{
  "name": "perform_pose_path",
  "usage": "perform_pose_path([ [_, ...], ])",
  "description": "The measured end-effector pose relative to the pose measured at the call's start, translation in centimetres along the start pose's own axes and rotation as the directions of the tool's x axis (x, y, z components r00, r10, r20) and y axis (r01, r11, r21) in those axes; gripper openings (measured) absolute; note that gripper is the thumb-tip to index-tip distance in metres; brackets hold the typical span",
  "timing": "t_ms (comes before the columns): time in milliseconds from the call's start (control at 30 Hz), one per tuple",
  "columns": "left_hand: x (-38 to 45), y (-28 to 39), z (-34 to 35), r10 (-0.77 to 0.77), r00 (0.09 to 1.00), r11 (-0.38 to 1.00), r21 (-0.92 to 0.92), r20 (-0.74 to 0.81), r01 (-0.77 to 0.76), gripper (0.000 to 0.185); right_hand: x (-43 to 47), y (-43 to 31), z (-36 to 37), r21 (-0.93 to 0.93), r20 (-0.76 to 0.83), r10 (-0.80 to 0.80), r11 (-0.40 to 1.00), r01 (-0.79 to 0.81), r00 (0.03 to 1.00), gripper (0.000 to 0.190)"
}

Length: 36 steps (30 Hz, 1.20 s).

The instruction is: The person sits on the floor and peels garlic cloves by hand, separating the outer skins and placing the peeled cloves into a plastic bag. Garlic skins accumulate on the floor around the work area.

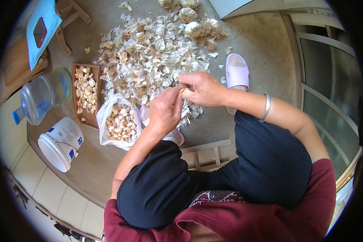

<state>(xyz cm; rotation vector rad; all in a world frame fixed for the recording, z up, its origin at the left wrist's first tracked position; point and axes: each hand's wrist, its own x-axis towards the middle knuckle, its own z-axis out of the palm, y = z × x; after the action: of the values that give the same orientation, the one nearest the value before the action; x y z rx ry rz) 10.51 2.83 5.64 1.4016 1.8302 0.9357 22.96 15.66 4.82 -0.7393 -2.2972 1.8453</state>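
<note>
My left hand and my right hand meet fingertip to fingertip above a heap of garlic skins. Pinched between them is a small garlic clove, mostly hidden by the fingers. Below lie the dry papery garlic skins, mixed with stalks and roots. Beside my left forearm a white plastic bag stands open, with unpeeled garlic cloves inside. Left of it, a shallow wooden tray holds paler, peeled-looking cloves. Several whole garlic bulbs with roots rest at the heap's far right edge.
A large clear water jug lies on its side at the left, near a lidded white bucket. A phone rests on a blue cloth at upper left. Glass door panels line the right. A lilac slipper is on my right foot.
</note>
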Motion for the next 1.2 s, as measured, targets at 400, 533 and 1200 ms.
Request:
perform_pose_path([
  [400, -0.4, 0.5, 0.4, -0.117, 0.991, 0.993, -0.002, 0.057, 0.117, 0.012, -0.5, 1.3, 0.4, 0.302, 0.168, 0.234, 0.912, -0.276, 0.958, 0.021],
  [533, -0.4, 0.6, 0.5, -0.146, 0.987, 0.987, -0.06, 0.063, 0.149, 0.01, -0.6, 1.2, 0.1, 0.28, 0.188, 0.222, 0.921, -0.269, 0.957, 0.021],
  [1200, -1.3, 0.5, 1.3, -0.185, 0.976, 0.982, 0.054, 0.115, 0.179, 0.009, -1.0, 3.5, 0.7, 0.343, 0.359, 0.375, 0.799, -0.495, 0.855, 0.02],
])
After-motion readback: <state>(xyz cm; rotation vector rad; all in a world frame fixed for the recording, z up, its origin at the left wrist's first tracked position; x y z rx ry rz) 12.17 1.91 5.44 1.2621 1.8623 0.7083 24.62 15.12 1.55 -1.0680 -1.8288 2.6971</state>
